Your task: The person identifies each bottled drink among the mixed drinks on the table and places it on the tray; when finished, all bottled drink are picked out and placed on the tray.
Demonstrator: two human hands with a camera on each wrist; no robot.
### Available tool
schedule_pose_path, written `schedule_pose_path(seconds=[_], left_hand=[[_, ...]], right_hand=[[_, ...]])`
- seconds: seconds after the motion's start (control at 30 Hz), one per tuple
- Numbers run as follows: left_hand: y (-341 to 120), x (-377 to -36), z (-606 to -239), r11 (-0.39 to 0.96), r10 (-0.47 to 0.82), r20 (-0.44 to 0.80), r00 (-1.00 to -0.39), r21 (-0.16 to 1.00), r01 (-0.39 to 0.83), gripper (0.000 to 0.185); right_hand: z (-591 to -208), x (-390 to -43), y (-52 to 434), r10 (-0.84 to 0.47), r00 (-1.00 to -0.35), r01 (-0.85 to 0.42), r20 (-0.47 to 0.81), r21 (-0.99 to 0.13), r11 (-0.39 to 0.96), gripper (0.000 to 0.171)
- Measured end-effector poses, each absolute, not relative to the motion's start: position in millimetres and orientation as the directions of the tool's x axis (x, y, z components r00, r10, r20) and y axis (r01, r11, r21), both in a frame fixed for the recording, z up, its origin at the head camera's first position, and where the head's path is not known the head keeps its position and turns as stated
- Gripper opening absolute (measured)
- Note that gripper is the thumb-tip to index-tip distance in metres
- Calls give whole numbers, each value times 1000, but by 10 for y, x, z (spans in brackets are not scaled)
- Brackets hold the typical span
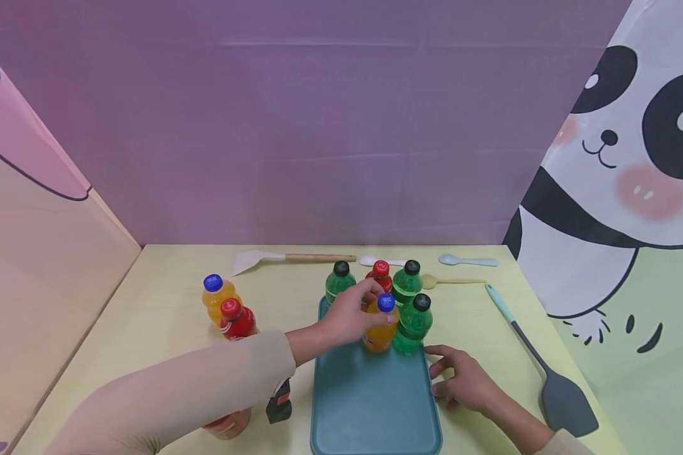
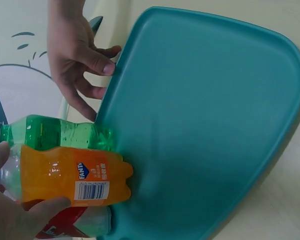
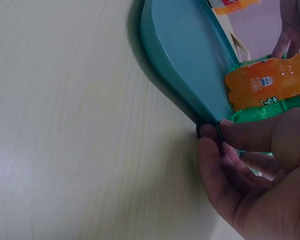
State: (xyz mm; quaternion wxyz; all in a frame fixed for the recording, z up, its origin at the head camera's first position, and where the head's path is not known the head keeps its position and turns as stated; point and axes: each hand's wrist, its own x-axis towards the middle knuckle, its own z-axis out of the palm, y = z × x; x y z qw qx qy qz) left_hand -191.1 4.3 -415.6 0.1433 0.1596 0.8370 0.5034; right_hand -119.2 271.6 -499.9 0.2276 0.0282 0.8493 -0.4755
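My left hand (image 1: pixel 350 316) grips an orange soda bottle (image 1: pixel 378 338) with a blue cap, upright at the far part of a teal tray (image 1: pixel 375 404). In the left wrist view the same orange bottle (image 2: pixel 65 175) shows a Fanta label. Green bottles (image 1: pixel 414 325) with black caps and a red-capped bottle (image 1: pixel 381 272) stand close around it; the left hand partly hides some. At the tray's right edge is my right hand (image 1: pixel 467 382). The right wrist view shows this right hand (image 3: pixel 260 175) pinching the tray's rim (image 3: pixel 175 90) between thumb and finger.
Left of the tray stand another orange bottle (image 1: pixel 219 297) and a red-capped bottle (image 1: pixel 238 319); a reddish item (image 1: pixel 230 424) sits partly under the left arm. A spatula (image 1: pixel 319 258) and several spoons lie along the back. A dark turner (image 1: pixel 566 401) lies at right.
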Motion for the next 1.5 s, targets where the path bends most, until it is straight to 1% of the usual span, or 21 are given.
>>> schedule_pose_path(seconds=[0.2, 0.43, 0.53, 0.7, 0.8, 0.87, 1.0, 1.17, 1.33, 1.5], left_hand=[[23, -1902, -4192, 444, 411, -64, -909, 885, 139, 34], [-11, -1888, -4151, 443, 442, -77, -894, 885, 143, 40], [-63, -1892, -4121, 437, 473, -108, -874, 890, 126, 49], [-196, -1900, -4039, 424, 551, -165, -818, 899, 105, 67], [-297, -1885, -3947, 422, 573, -170, -802, 900, 110, 67], [-377, -1862, -3852, 421, 568, -159, -807, 899, 120, 62], [-591, -1815, -3643, 446, 533, -114, -839, 880, 164, 55], [-965, -1773, -3467, 479, 495, -38, -868, 846, 236, 58], [-1375, -1714, -3391, 531, 438, 44, -898, 794, 298, 60], [-1738, -1640, -3379, 614, 354, 69, -933, 735, 287, 62]], right_hand=[[-4982, -1195, 2706, -165, -891, 274, -424, -790, 548, 72], [-4980, -1189, 2703, -164, -893, 274, -420, -795, 541, 72], [-4986, -1181, 2707, -173, -894, 267, -414, -801, 536, 72], [-4986, -1164, 2708, -175, -894, 268, -414, -804, 531, 73], [-4978, -1156, 2697, -170, -896, 268, -411, -803, 532, 72], [-4973, -1159, 2691, -168, -897, 267, -410, -803, 533, 72], [-4962, -1169, 2682, -172, -897, 263, -408, -803, 536, 72], [-4966, -1172, 2677, -170, -893, 269, -417, -796, 542, 72], [-4974, -1181, 2687, -170, -890, 273, -424, -792, 545, 71], [-4975, -1186, 2689, -165, -891, 273, -423, -789, 550, 72]])
